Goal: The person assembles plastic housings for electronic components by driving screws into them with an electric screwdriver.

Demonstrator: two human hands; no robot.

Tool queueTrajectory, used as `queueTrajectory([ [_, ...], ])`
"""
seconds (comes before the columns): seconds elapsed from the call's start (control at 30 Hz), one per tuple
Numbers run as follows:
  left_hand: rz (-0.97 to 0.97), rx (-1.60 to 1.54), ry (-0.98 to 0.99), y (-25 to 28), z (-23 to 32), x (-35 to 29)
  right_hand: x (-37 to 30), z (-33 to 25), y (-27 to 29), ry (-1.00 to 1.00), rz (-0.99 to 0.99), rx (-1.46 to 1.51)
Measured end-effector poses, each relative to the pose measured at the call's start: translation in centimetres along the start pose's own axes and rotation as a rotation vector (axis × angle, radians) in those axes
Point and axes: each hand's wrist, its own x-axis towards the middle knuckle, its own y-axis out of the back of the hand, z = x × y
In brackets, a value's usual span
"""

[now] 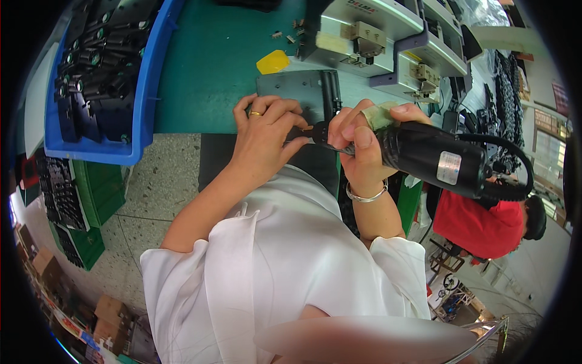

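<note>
My right hand (364, 142) is wrapped around a black electric screwdriver (430, 151), with a pale green cloth (379, 115) around part of its grip. The tool lies tilted sideways, its nose pointing left toward my left fingers. My left hand (264, 133) has its fingers curled and the thumb close to the index finger, right at the tool's tip; what they pinch is small and mostly hidden. Just beyond both hands, a flat black plastic part (300, 91) with a rounded right side rests at the bench's near edge.
A blue bin (145, 115) of black parts stands at left on the green bench (206, 67). A yellow piece (273, 62) and several small metal bits (291, 39) lie farther back. Grey metal machines (357, 36) occupy the back right. Someone in red (479, 224) is at right.
</note>
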Motion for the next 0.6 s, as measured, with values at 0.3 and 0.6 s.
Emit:
queueTrajectory([
  [0.3, 0.017, -0.03, -0.003, -0.3, -0.4, -0.3, -0.4, 0.9, -0.4, 0.009, -0.047, -0.081],
  [0.6, 0.035, -0.022, -0.01, -0.2, -0.5, -0.2, -0.6, 2.1, 0.1, 0.065, -0.136, -0.113],
])
